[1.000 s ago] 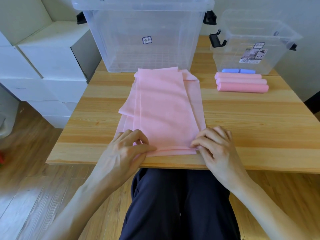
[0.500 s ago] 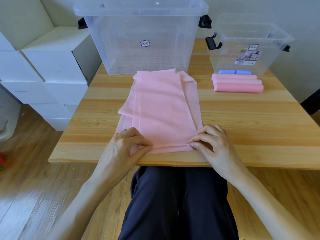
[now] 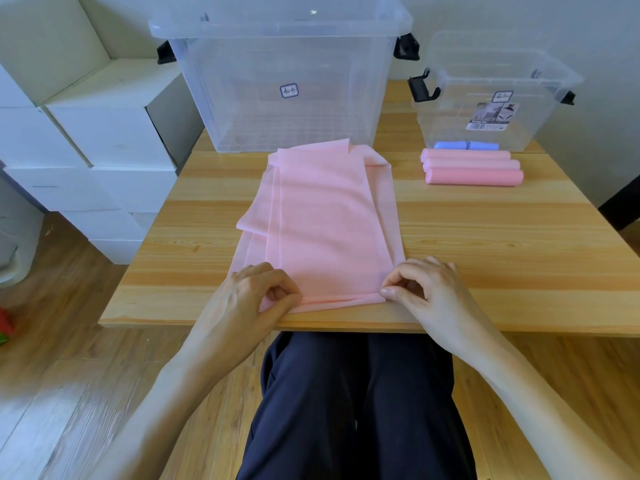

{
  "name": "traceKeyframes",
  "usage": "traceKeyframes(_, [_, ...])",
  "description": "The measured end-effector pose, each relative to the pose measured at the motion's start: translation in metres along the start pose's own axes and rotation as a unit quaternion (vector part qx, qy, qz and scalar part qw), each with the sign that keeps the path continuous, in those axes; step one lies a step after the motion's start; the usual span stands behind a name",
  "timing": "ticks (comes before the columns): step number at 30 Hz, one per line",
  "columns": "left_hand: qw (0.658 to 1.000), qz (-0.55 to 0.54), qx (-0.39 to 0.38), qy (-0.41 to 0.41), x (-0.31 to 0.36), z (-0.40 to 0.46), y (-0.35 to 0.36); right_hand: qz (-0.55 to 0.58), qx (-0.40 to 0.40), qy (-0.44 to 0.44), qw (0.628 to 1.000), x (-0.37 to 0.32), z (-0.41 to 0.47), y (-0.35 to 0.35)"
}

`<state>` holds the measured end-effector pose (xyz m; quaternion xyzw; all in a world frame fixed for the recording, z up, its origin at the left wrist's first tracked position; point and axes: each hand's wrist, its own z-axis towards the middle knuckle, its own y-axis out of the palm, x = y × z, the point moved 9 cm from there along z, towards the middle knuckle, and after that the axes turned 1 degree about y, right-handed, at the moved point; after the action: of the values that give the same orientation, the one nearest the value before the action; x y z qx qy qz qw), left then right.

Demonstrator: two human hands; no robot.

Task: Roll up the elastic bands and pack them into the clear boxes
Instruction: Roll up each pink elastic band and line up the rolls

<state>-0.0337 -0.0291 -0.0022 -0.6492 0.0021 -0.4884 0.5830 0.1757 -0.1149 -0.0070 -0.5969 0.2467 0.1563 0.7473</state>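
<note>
The soft, floppy pink elastic band (image 3: 322, 220) lies flat on the wooden table (image 3: 502, 244), and the left hand (image 3: 249, 299) and right hand (image 3: 426, 292) pinch its near corners, probably the best spots to start rolling.

Pink elastic band (image 3: 322, 220) flat on table, near edge folded over

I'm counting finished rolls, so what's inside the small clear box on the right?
The small clear plastic box looks empty through its walls. The blue roll and three pink rolls lie on the wooden table in front of it. The label hides a patch.
</note>
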Motion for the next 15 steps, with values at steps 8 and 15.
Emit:
traceKeyframes(8, [0.998, -0.006, 0.011, -0.056, -0.005, 0.002, -0.004, 0.008, -0.011, 0.042, 0.999, 0.004, 0.003, 0.0])
traceKeyframes(15, [0.997, 0.05, 0.045, 0.045, 0.009, 0.002, -0.007, 0.045, 0.058, 0.047, 0.996, 0.003, 0.0, -0.005])
